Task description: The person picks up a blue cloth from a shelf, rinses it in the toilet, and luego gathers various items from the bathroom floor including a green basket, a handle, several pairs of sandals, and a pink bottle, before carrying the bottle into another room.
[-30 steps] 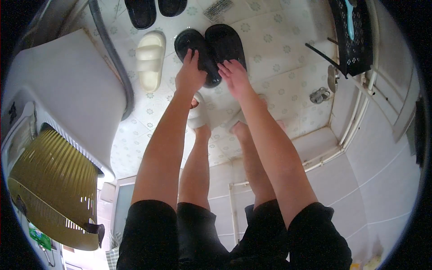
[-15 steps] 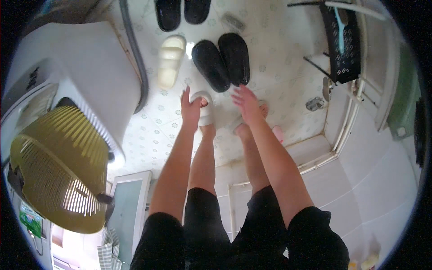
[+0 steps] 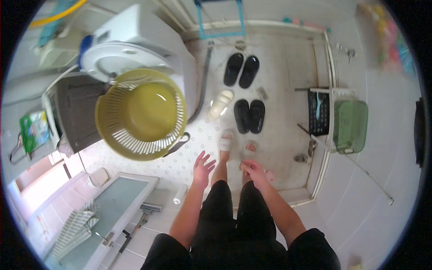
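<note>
My left hand (image 3: 203,168) is raised above the floor beside my left shin, its fingers spread and nothing in it. Near my right shin, my right hand (image 3: 254,173) has loosely bent fingers, and I see nothing held in it. A pair of black slippers (image 3: 249,116) lies side by side on the patterned floor, beyond my feet. Farther off is a second black pair (image 3: 241,69). One cream slipper (image 3: 220,104) rests to the left between the pairs. Pale slippers (image 3: 226,140) are on my feet.
At left, an olive laundry basket (image 3: 141,159) sits by a white washing machine (image 3: 182,58) with a grey hose (image 3: 204,85). A frosted door (image 3: 119,198) stands lower left. On the right are a black perforated rack (image 3: 318,112) and a green bin (image 3: 350,126).
My view has risen and widened, and both hands have drawn back from the near black slippers toward my body. My right hand's fingers have gone from stretched out to bent.
</note>
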Demonstrator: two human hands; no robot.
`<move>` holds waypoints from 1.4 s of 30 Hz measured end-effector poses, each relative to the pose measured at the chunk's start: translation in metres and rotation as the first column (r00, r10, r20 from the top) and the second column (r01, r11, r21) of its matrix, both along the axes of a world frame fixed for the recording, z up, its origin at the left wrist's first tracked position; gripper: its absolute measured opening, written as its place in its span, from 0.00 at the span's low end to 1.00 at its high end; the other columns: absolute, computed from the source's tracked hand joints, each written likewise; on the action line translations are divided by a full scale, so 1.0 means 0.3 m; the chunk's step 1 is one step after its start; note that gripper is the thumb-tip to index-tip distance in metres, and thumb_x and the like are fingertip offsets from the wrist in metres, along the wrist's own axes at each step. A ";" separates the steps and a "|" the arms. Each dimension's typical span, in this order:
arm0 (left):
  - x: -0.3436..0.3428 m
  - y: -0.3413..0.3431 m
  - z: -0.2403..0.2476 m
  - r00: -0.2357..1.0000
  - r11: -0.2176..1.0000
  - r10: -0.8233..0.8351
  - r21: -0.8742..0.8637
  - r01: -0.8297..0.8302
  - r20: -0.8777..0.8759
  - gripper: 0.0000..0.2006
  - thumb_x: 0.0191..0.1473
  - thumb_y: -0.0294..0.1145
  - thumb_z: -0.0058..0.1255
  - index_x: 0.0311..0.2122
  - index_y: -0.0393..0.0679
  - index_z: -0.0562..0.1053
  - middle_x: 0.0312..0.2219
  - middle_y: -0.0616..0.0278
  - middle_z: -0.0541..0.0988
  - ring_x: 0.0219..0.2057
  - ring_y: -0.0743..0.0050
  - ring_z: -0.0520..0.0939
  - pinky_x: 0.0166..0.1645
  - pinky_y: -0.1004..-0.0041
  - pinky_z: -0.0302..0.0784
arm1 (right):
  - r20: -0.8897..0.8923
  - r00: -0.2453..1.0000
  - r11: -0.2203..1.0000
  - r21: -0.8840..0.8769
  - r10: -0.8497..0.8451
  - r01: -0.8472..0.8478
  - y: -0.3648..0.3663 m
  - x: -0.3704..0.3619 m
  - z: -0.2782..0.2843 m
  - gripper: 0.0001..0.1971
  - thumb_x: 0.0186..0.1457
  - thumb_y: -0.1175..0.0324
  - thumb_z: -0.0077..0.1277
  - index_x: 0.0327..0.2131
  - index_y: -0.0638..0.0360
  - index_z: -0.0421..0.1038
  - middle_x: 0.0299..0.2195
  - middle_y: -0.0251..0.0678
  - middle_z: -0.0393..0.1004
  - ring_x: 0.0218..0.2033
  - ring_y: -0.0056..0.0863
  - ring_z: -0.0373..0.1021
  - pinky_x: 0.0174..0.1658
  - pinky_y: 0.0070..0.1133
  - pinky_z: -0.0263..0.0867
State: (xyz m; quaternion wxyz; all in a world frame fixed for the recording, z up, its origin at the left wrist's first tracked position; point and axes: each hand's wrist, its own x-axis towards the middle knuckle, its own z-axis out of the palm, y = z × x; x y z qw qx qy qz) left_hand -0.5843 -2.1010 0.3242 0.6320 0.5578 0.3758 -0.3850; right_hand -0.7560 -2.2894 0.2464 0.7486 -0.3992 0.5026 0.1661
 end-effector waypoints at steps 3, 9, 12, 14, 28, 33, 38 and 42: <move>-0.026 0.097 0.144 0.986 0.987 0.161 -0.035 -0.159 0.043 0.31 0.58 0.38 0.43 0.67 0.48 0.53 0.61 0.52 0.62 0.52 0.54 0.74 0.54 0.64 0.70 | 0.080 0.994 0.997 0.001 0.077 -0.078 0.043 0.132 0.155 0.10 0.58 0.72 0.53 0.44 0.57 0.73 0.26 0.27 0.71 0.25 0.15 0.66 0.29 0.15 0.62; -0.089 0.306 0.416 0.877 0.869 0.473 -0.216 -0.446 0.091 0.27 0.62 0.42 0.40 0.65 0.51 0.56 0.59 0.51 0.63 0.52 0.52 0.73 0.55 0.62 0.71 | 0.261 0.892 0.928 -0.145 0.370 -0.342 0.192 0.398 0.446 0.08 0.60 0.69 0.52 0.41 0.59 0.74 0.26 0.26 0.70 0.26 0.16 0.65 0.32 0.16 0.64; -0.105 0.475 0.516 0.798 0.778 0.596 -0.305 -0.549 0.084 0.27 0.62 0.42 0.40 0.65 0.50 0.56 0.59 0.51 0.64 0.52 0.52 0.73 0.53 0.62 0.74 | 0.271 0.808 0.852 -0.148 0.523 -0.502 0.320 0.492 0.525 0.08 0.61 0.67 0.50 0.37 0.62 0.72 0.27 0.28 0.72 0.27 0.17 0.67 0.33 0.17 0.64; -0.108 0.613 0.580 0.737 0.722 0.668 -0.327 -0.610 0.098 0.27 0.62 0.42 0.41 0.64 0.50 0.57 0.58 0.51 0.65 0.50 0.52 0.74 0.52 0.62 0.77 | 0.301 0.751 0.809 -0.177 0.587 -0.561 0.425 0.539 0.556 0.10 0.62 0.65 0.49 0.34 0.63 0.72 0.28 0.29 0.74 0.29 0.18 0.69 0.35 0.18 0.66; -0.206 1.815 0.809 0.230 0.237 0.970 -0.489 -0.840 0.074 0.24 0.61 0.44 0.42 0.61 0.50 0.62 0.51 0.55 0.71 0.44 0.58 0.76 0.50 0.64 0.74 | 0.222 0.409 0.459 -0.266 0.885 -0.848 1.512 0.945 0.760 0.10 0.63 0.65 0.48 0.35 0.63 0.71 0.30 0.35 0.77 0.26 0.23 0.72 0.34 0.20 0.70; -0.089 2.182 0.856 0.120 0.141 0.990 -0.497 -0.856 0.074 0.24 0.60 0.42 0.41 0.60 0.50 0.64 0.49 0.56 0.71 0.42 0.60 0.75 0.50 0.66 0.72 | 0.242 0.355 0.411 -0.246 0.903 -0.878 1.867 1.114 0.815 0.09 0.59 0.65 0.55 0.31 0.61 0.72 0.27 0.33 0.76 0.25 0.21 0.71 0.32 0.19 0.68; 0.113 2.541 0.876 -0.006 0.026 0.998 -0.531 -0.847 0.059 0.24 0.58 0.40 0.43 0.59 0.49 0.65 0.47 0.57 0.73 0.40 0.63 0.75 0.48 0.66 0.72 | 0.187 0.307 0.351 -0.298 0.933 -0.887 2.125 1.342 0.860 0.10 0.58 0.64 0.56 0.29 0.59 0.71 0.26 0.33 0.76 0.24 0.21 0.71 0.30 0.19 0.67; 0.337 2.873 0.861 -0.079 -0.054 0.997 -0.548 -0.835 0.022 0.22 0.57 0.40 0.43 0.56 0.49 0.68 0.44 0.58 0.74 0.40 0.65 0.75 0.47 0.67 0.72 | 0.103 0.322 0.336 -0.392 0.941 -0.856 2.317 1.572 0.760 0.09 0.61 0.65 0.50 0.31 0.60 0.71 0.27 0.35 0.76 0.23 0.22 0.71 0.27 0.20 0.66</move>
